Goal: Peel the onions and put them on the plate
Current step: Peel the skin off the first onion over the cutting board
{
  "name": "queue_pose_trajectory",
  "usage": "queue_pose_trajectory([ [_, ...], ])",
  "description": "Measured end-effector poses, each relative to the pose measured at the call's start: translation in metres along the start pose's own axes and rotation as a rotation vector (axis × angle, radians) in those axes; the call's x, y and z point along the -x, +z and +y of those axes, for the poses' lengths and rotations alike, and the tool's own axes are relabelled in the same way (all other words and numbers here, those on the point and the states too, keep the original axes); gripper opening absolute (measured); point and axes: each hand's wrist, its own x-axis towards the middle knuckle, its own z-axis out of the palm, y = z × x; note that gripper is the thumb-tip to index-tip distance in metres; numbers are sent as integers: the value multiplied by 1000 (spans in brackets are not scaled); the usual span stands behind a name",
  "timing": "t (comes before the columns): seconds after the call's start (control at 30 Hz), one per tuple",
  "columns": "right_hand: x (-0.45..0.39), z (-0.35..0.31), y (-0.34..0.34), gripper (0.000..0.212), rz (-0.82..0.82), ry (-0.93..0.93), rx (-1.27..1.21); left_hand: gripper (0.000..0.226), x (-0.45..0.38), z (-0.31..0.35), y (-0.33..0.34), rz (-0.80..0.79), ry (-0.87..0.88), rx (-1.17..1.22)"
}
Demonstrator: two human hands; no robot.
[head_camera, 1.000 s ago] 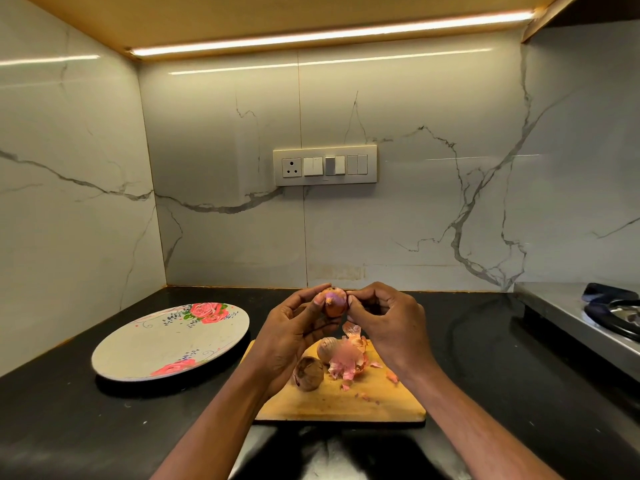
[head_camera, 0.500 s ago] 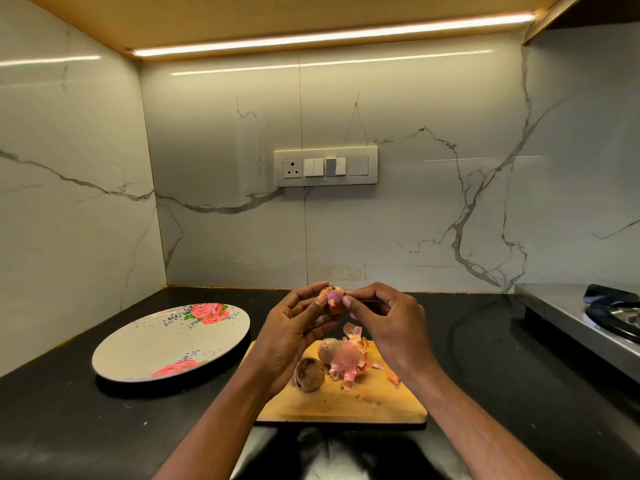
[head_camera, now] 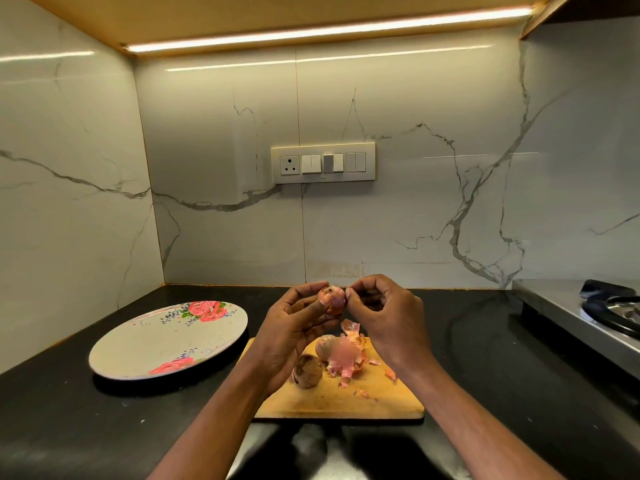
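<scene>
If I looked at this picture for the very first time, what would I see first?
First you'd see two hands in the middle, the left hand holding a small pink onion while the right hand pinches its skin. Below them, a wooden board carries two more onions and pink peelings. To the left, a big flowery plate sits on the black counter.
</scene>
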Motion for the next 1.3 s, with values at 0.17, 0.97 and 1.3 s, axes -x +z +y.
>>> queue_pose_trajectory([
  [0.17, -5, 10, -9, 6, 23, 60, 15, 32, 0, 0, 0, -18, -24, 12],
  [0.97, 3, -3, -6, 25, -161, -228, 159, 37, -1, -4, -5, 70, 43, -178],
  [1.3, 3, -4, -6, 8, -154, -210, 180, 33, -2, -5, -7, 74, 22, -181],
])
